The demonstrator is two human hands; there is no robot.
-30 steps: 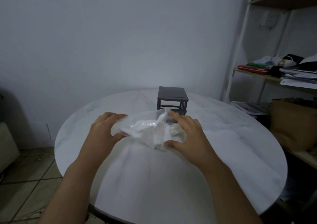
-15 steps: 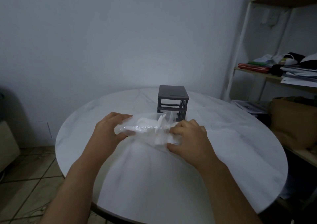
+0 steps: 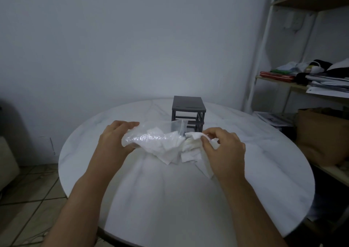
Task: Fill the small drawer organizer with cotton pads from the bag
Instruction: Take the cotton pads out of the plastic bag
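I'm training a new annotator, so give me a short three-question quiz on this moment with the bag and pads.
1. True or false: the organizer stands on the table, behind the bag.
2. What does the right hand pinch? A) pads B) the organizer C) nothing
3. Fill in: the left hand grips the ____.
Key: 1 true; 2 A; 3 bag.

Left hand [image 3: 115,139] grips the clear bag [image 3: 151,137]; right hand [image 3: 222,148] pinches cotton pads [image 3: 190,146] before the grey drawer organizer [image 3: 188,110].
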